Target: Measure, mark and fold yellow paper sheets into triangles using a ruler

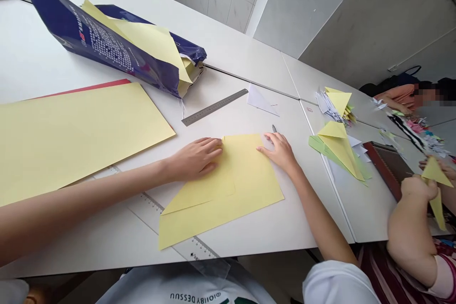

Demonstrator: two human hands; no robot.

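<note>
My left hand [199,157] lies flat on a yellow sheet of paper [256,180], fingers stretched out near its upper left edge. On that sheet is a folded-over or second yellow layer, its edge showing as a slanting line. At the upper right edge of the sheet is my right hand [280,151], thumb and forefinger apart. A pen [274,128] pokes out beyond its fingers, mostly hidden; whether the hand touches it I cannot tell. Under the sheet runs a long clear ruler [206,249], its end sticking out past the table edge.
A large yellow sheet [89,128] over a red one lies left, below a blue packet [117,50] of yellow paper. A metal ruler [215,107] and white paper triangle [261,99] lie ahead. Folded papers [340,147] are right, near a co-worker's hands [420,185] holding yellow paper.
</note>
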